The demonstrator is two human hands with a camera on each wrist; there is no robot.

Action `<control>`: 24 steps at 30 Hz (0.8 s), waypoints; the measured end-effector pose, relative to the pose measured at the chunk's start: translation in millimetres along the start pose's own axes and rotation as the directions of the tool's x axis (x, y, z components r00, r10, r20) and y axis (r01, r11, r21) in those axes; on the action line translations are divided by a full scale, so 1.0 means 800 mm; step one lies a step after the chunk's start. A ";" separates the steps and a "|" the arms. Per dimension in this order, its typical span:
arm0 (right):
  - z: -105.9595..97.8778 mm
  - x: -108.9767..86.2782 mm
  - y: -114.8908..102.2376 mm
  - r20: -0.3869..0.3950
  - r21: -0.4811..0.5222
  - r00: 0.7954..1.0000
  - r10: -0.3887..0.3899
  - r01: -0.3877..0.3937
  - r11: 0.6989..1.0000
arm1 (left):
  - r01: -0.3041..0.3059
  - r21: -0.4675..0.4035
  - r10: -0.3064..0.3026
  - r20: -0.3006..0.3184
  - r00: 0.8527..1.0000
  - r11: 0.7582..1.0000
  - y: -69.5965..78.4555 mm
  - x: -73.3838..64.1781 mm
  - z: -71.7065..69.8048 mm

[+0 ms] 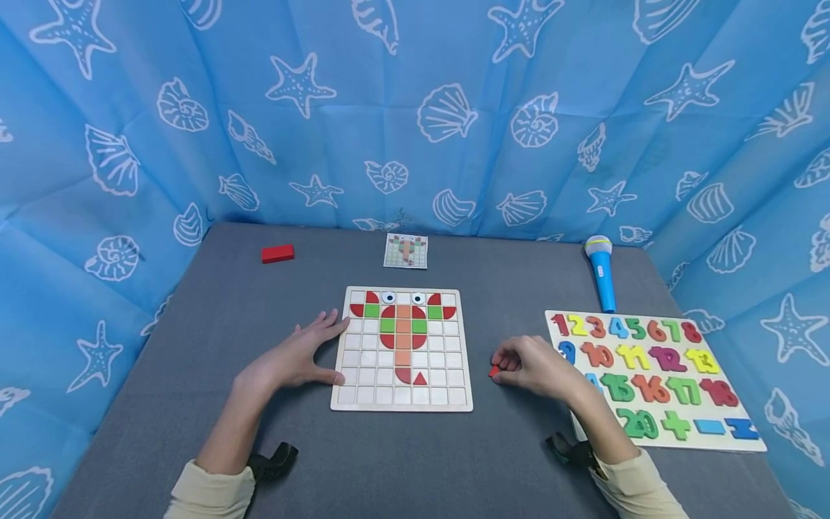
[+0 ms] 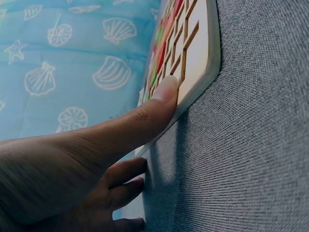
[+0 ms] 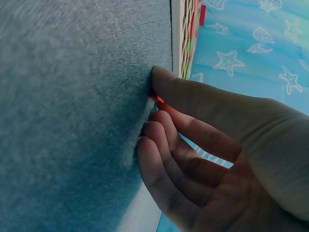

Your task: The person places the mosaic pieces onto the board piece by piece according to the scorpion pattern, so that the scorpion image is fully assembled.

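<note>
A square wooden grid board [image 1: 444, 395] lies mid-table, with red, green, orange and eye-patterned tiles forming a figure in its cells. My left hand [image 1: 295, 353] rests at the board's left edge, fingers spread. In the left wrist view its thumb [image 2: 166, 89] lies on the board's rim. Right of the board, my right hand [image 1: 534, 366] pinches a small red tile [image 1: 494, 370] between thumb and index finger, low at the tabletop. In the right wrist view the red tile [image 3: 157, 98] is mostly hidden by the fingertips. A lone red triangle tile [image 1: 420, 378] sits in a lower cell of the board.
A pattern card [image 1: 405, 251] with a similar figure lies behind the board. A red block [image 1: 277, 254] is at the back left. On the right are a number puzzle board [image 1: 733, 441] and a blue toy microphone [image 1: 604, 277]. A blue seashell curtain [image 1: 389, 94] borders the table.
</note>
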State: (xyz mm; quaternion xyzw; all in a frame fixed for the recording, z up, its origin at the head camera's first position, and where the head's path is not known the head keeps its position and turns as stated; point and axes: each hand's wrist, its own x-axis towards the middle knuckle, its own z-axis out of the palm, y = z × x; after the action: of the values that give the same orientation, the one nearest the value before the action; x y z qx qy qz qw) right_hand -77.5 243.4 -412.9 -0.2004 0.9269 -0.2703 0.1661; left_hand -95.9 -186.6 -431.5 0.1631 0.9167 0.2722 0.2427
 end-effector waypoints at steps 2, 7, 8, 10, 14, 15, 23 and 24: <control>0.001 -0.001 0.000 -0.004 0.010 1.000 0.001 -0.001 1.000 | 0.000 -0.003 0.000 0.001 1.000 1.000 -0.001 0.000 0.000; 0.004 -0.003 -0.001 -0.019 0.028 0.999 -0.033 0.034 0.999 | -0.011 -0.009 0.011 0.000 1.000 1.000 -0.002 0.000 -0.001; 0.005 -0.004 -0.002 -0.025 0.028 0.999 -0.045 0.045 0.999 | -0.016 -0.007 0.016 -0.001 1.000 1.000 -0.001 -0.001 -0.001; 0.007 -0.006 -0.003 -0.043 0.023 0.997 -0.068 0.069 0.997 | -0.018 -0.007 0.018 0.000 1.000 1.000 0.000 -0.001 -0.001; 0.012 -0.009 -0.013 -0.090 0.016 0.992 -0.090 0.092 0.996 | -0.023 0.001 0.023 -0.001 1.000 1.000 0.001 -0.001 -0.001; 0.014 -0.009 -0.017 -0.099 0.017 0.991 -0.092 0.094 0.995 | -0.019 -0.001 0.019 -0.001 1.000 1.000 0.000 -0.001 -0.001; 0.036 0.002 -0.064 -0.060 0.101 0.979 -0.197 0.202 0.974 | -0.017 0.000 0.017 -0.008 1.000 1.000 0.001 -0.002 -0.001; 0.041 0.004 -0.069 -0.045 0.111 0.976 -0.215 0.219 0.969 | -0.019 0.001 0.019 -0.009 1.000 1.000 0.001 -0.002 0.000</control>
State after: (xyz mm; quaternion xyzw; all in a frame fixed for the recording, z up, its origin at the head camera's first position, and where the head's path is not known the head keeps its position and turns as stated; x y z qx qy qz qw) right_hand -51.3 184.7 -408.0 -0.2863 0.8848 -0.3433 0.1318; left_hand -94.7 -186.9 -430.3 0.1705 0.9164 0.2747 0.2358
